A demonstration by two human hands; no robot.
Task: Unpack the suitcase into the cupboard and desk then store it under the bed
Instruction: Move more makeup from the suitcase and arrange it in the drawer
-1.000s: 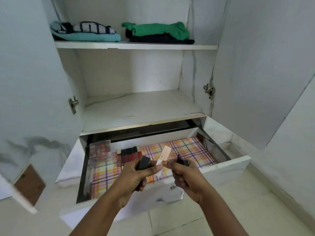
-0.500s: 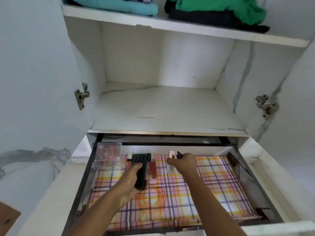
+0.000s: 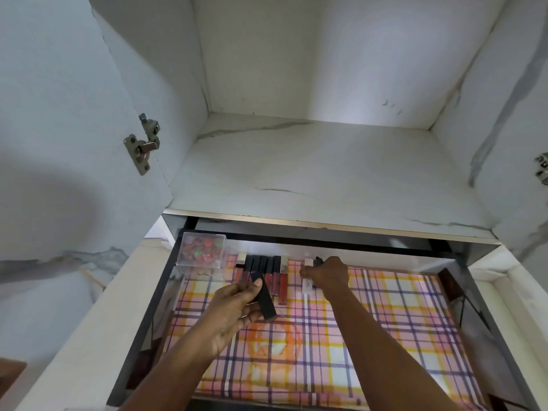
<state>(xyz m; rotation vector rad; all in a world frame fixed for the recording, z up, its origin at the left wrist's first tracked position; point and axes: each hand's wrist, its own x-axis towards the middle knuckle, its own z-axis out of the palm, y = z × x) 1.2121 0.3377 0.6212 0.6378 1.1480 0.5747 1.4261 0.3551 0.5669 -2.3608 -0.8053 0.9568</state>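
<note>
The cupboard's drawer (image 3: pixel 148 310) stands pulled out, lined with a plaid sheet (image 3: pixel 370 336). My left hand (image 3: pixel 234 310) holds a black stick-shaped case (image 3: pixel 265 301) over the lining. My right hand (image 3: pixel 326 272) reaches to the drawer's back and grips a small white tube (image 3: pixel 307 284) plus a small dark item that peeks above the knuckles. A row of black-capped red lip tubes (image 3: pixel 267 269) lies at the back. A clear box of red trinkets (image 3: pixel 201 249) sits in the back left corner.
The white marbled shelf (image 3: pixel 326 173) above the drawer holds nothing. The left cupboard door (image 3: pixel 59 129) hangs open with its hinge (image 3: pixel 143 143) exposed. Another hinge (image 3: pixel 542 169) shows at the right edge.
I have leaned closer, so the upper shelf with folded clothes has left the view. My left hand has tilted the black case. My right hand stays at the drawer's back.
</note>
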